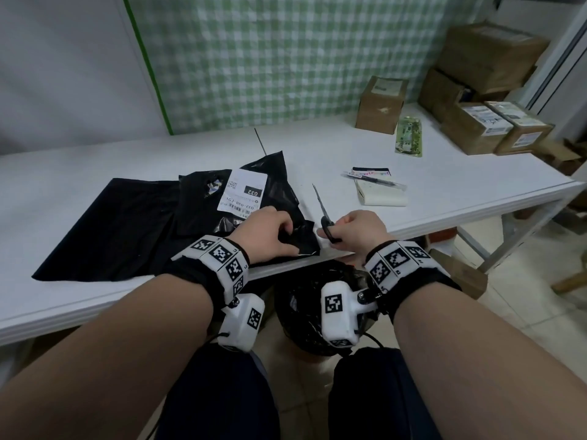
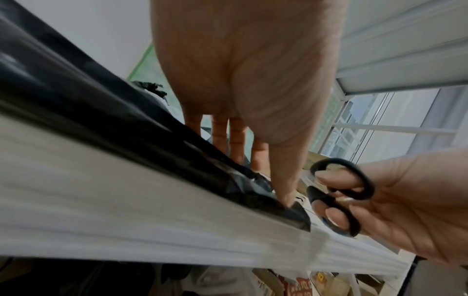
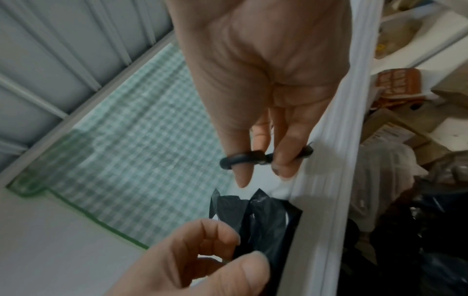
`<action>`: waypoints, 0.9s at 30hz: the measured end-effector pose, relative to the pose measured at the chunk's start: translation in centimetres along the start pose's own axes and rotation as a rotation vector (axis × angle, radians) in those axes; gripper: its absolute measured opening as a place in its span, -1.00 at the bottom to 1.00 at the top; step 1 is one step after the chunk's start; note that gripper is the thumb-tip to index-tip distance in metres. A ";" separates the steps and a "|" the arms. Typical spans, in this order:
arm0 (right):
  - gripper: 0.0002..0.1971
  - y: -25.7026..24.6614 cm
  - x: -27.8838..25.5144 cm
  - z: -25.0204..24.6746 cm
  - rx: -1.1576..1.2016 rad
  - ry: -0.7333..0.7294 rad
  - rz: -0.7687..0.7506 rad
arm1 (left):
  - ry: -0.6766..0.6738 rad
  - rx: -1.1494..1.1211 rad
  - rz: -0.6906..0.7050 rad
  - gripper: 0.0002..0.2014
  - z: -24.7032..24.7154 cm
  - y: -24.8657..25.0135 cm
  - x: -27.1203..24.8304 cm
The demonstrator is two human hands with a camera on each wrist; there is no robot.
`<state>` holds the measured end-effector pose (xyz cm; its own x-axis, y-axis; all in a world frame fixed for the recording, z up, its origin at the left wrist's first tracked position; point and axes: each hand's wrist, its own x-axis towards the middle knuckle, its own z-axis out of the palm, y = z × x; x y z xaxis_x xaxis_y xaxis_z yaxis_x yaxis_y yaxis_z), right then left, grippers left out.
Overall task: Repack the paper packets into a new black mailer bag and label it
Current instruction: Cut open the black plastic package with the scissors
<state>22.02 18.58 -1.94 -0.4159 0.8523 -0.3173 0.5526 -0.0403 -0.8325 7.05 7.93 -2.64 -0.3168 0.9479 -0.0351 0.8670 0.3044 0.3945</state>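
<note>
A crumpled old black mailer bag (image 1: 203, 214) with a white shipping label (image 1: 243, 193) and a torn hole lies near the table's front edge. It overlaps a flat new black mailer bag (image 1: 104, 230) to its left. My left hand (image 1: 286, 236) pinches the old bag's near right corner (image 3: 263, 220), thumb on the plastic (image 2: 291, 212). Just right of it my right hand (image 1: 336, 233) grips black-handled scissors (image 1: 324, 214), thumb and fingers through the loops (image 3: 243, 160), blades closed and pointing away. No paper packets show.
A notepad with a pen (image 1: 378, 188) lies to the right, a green packet (image 1: 409, 136) beyond it. Cardboard boxes (image 1: 489, 122) stack at the back right. A bin with a black liner (image 1: 314, 300) stands under the table edge (image 1: 444, 217) between my arms.
</note>
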 end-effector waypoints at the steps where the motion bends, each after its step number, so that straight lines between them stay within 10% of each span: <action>1: -0.64 0.3 -0.4 0.1 0.070 -0.018 0.009 | -0.010 -0.004 0.004 -0.59 0.1 0.0 -0.4; 27: -0.55 2.8 -6.3 0.0 0.166 -0.534 0.291 | 0.311 -0.030 -0.035 -0.81 2.2 1.2 -2.9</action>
<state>26.20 13.12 -2.31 -0.5923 0.4179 -0.6889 0.5957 -0.3485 -0.7236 9.84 5.76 -4.13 -0.4532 0.8607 0.2318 0.8431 0.3295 0.4249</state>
